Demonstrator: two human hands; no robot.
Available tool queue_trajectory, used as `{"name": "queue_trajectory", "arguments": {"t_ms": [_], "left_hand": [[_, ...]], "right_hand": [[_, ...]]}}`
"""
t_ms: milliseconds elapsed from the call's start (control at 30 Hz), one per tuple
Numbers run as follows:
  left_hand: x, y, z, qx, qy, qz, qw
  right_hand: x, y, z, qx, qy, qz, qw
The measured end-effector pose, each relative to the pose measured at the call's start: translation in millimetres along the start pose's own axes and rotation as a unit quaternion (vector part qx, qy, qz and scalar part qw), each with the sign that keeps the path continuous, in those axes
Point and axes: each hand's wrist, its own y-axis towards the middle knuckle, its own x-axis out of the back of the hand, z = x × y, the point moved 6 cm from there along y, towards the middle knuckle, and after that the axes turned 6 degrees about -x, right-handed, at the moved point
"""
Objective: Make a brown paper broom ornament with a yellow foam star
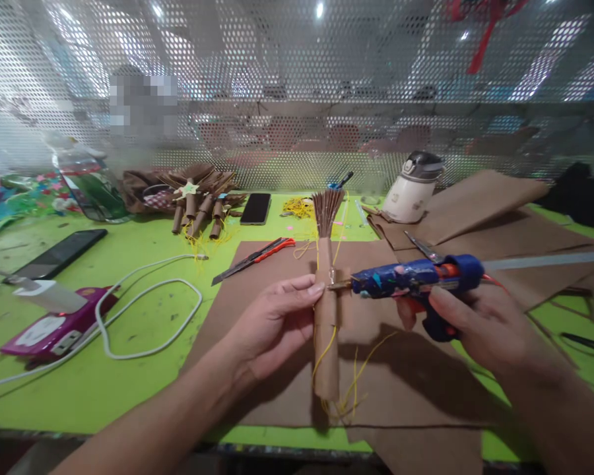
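Note:
My left hand point(282, 323) grips a rolled brown paper tube point(326, 366) with its thumb and fingers. A fringed, fanned paper top point(327, 210) rises from the tube, and yellow string point(325, 355) trails along it to loose ends below. My right hand point(490, 326) is closed around the handle of a blue hot glue gun point(410, 280). The gun points left, its nozzle at the paper band around the tube, close to my left thumb. Under the tube lies a brown cardboard sheet point(277, 409).
An orange utility knife point(252, 259) lies behind my left hand. Similar paper bundles point(200, 210), two phones point(255, 208), a bottle point(92, 181) and a cream flask point(412, 188) stand or lie farther back. A purple power strip point(54, 333) with a white cable point(148, 285) occupies the left; brown paper point(495, 211) the right.

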Motion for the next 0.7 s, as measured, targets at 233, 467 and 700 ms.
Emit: {"name": "queue_trajectory", "arguments": {"t_ms": [233,467,700], "left_hand": [[5,1,0,-0.007,0.000,-0.019,1.000],[4,2,0,-0.012,0.001,-0.014,1.000],[7,1,-1,-0.010,0.014,-0.036,0.999]], "right_hand": [[-2,-9,13,-0.010,-0.020,0.004,1.000],[2,-9,11,0.015,-0.042,0.014,0.999],[1,-6,10,0.017,-0.037,0.025,0.999]]}}
